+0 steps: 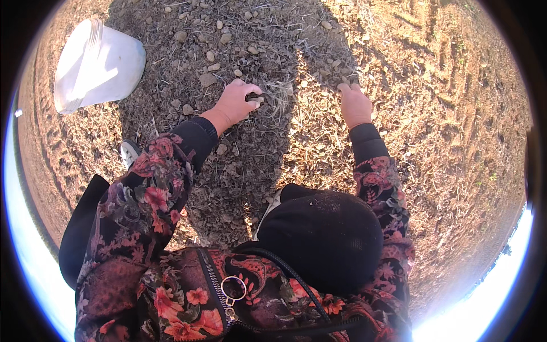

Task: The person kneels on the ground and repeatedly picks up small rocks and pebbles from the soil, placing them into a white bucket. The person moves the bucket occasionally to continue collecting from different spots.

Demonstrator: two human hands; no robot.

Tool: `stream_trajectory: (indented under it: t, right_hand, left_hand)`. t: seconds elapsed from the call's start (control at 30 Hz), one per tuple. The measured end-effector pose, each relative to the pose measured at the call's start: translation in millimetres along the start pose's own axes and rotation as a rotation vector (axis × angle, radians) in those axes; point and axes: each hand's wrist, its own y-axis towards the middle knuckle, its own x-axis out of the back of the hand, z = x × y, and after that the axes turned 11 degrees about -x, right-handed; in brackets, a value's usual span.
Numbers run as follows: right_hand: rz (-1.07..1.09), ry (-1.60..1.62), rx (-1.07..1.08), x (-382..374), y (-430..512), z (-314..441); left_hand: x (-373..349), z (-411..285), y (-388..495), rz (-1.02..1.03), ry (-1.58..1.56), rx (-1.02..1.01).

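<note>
My left hand is curled just over the soil, with small peanut-like pods between its thumb and fingers. Beside it lies a tuft of pale dry fibres. To the right, my right hand reaches to the ground with its fingertips at a small light pod; whether it grips the pod is unclear. Several more light pods lie scattered on the shaded soil beyond my left hand.
A white plastic bucket lies tipped on its side at the upper left. Soil clods and dry plant litter cover the ground. My shoe stands at the left, and my black-clad knee is raised close in front.
</note>
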Motion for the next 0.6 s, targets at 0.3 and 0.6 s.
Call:
stream_trajectory:
  t: [0.3, 0.6]
  right_hand:
    - [0.059, 0.292, 0.007, 4.3, -2.3, -4.5]
    - [0.286, 1.896, -0.927, 53.3, -92.6, -78.9]
  left_hand:
    - [-4.8, -8.5, -12.6, -0.162, -0.170, -0.036]
    - [42.0, -23.3, -41.5, -0.141, -1.494, 0.493]
